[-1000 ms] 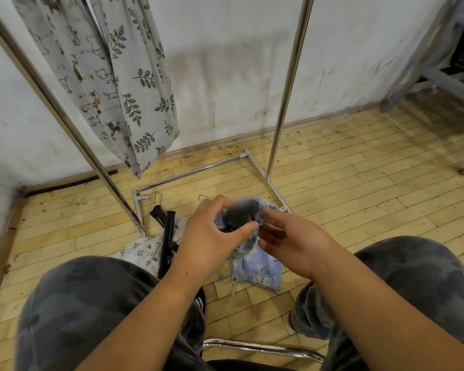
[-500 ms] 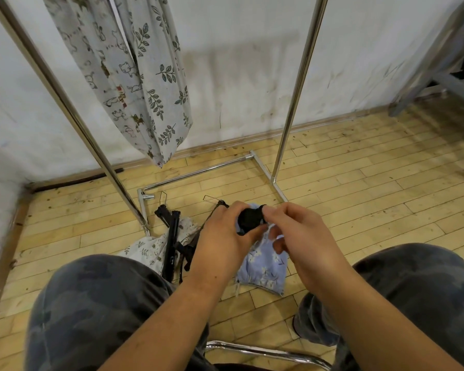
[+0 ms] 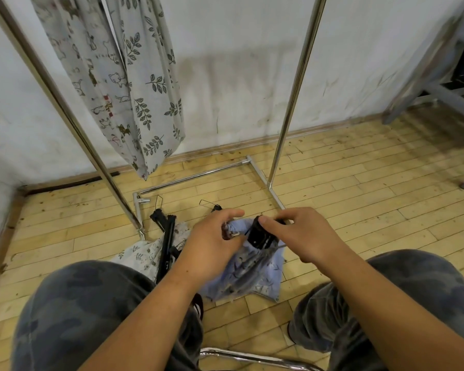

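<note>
As hand (image 3: 303,234) pinches clip (image 3: 260,238) (black), floorboards (image 3: 359,199) lie below

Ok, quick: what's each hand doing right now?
Left hand: closed, pinching the top edge of the blue garment.
Right hand: closed, gripping the black clip.

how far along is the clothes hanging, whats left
Done: one leaf-print garment hangs on the rack. In hand: the left hand pinches the blue garment, the right hand holds a black clip on it. Left: a printed garment and black hangers on the floor.
</note>
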`<act>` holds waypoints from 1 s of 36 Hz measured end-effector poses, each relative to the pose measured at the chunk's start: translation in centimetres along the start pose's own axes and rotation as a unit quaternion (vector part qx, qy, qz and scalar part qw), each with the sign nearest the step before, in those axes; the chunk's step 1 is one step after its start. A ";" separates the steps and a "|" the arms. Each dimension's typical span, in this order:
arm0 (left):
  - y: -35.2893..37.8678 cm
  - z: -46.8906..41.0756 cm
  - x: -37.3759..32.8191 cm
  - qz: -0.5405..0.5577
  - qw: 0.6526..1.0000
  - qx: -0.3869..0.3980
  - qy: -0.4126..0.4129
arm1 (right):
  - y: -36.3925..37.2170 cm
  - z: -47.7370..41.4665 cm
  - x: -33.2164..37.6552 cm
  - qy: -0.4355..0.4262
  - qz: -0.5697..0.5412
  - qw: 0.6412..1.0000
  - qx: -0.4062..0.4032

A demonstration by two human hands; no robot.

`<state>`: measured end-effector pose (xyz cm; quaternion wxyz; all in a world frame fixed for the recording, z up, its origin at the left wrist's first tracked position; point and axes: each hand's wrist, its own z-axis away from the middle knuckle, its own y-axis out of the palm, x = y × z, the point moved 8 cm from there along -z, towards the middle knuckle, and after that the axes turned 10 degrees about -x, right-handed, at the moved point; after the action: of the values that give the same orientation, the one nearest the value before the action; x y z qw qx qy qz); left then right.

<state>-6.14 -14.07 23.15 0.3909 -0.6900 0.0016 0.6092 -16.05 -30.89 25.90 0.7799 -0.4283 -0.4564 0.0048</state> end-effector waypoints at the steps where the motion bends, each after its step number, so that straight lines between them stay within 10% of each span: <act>1: -0.2 -0.1 0.3 -0.006 1.000 -0.011 -0.004 | -0.1 -0.1 -0.1 0.007 0.000 1.000 -0.011; 16: 0.2 0.1 -0.7 -0.078 0.995 -0.005 0.055 | -0.1 1.0 0.1 -0.028 0.092 0.995 0.005; 36: -0.3 1.0 -1.7 0.137 0.990 0.016 -0.001 | 2.5 2.2 3.8 -0.185 0.286 0.939 -0.038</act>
<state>-7.27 -14.13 24.78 0.3145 -0.6760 0.1057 0.6580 -14.47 -26.36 27.38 0.6303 -0.5619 -0.4508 0.2895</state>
